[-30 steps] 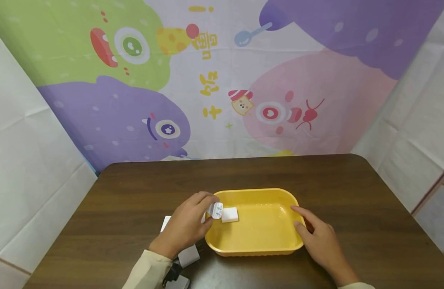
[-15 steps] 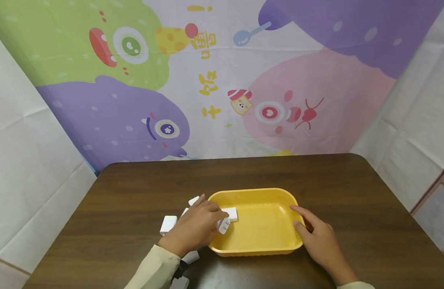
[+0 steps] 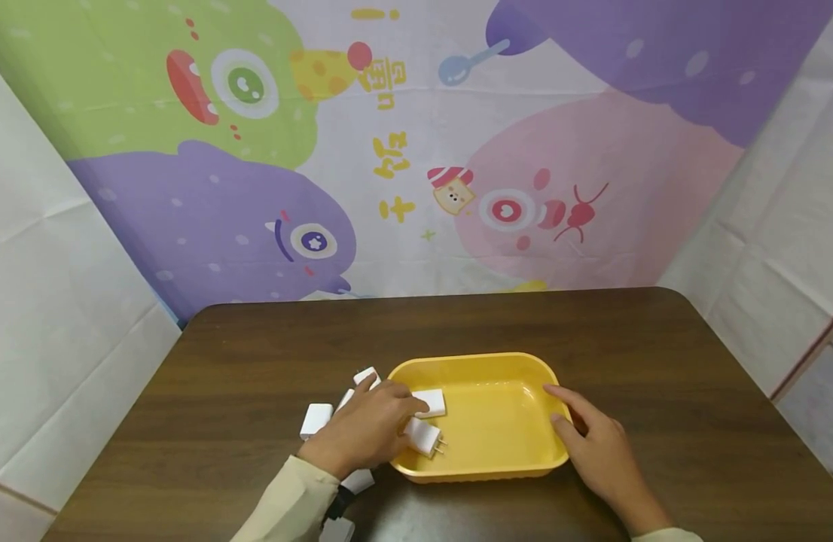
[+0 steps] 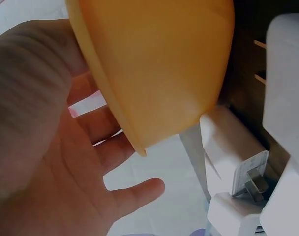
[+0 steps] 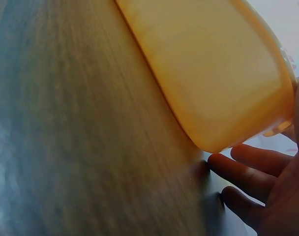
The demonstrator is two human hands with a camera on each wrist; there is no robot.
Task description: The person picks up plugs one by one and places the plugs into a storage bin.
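Observation:
A yellow plastic tray [image 3: 498, 433] stands on the table, with two white plug chargers inside near its left end. My left hand [image 3: 365, 425] reaches over the tray's left rim. Its fingertips are right at one charger [image 3: 423, 436], which lies with its metal prongs pointing right. The other charger [image 3: 433, 403] lies just behind, partly covered by a finger. In the left wrist view the fingers are spread at the rim, their ends hidden by the tray wall. My right hand [image 3: 602, 448] holds the tray's right rim, some fingers outside below it.
Several more white chargers lie left of the tray, such as one charger [image 3: 316, 420] beside the left hand and another [image 3: 366, 376] behind it. Some are partly under the left forearm. A printed cloth [image 3: 403, 248] hangs behind the brown table [image 3: 267, 346].
The left hand has moved slightly right and down over the tray. The charger it held tilted above the tray now lies lower inside it. The right hand stays on the rim.

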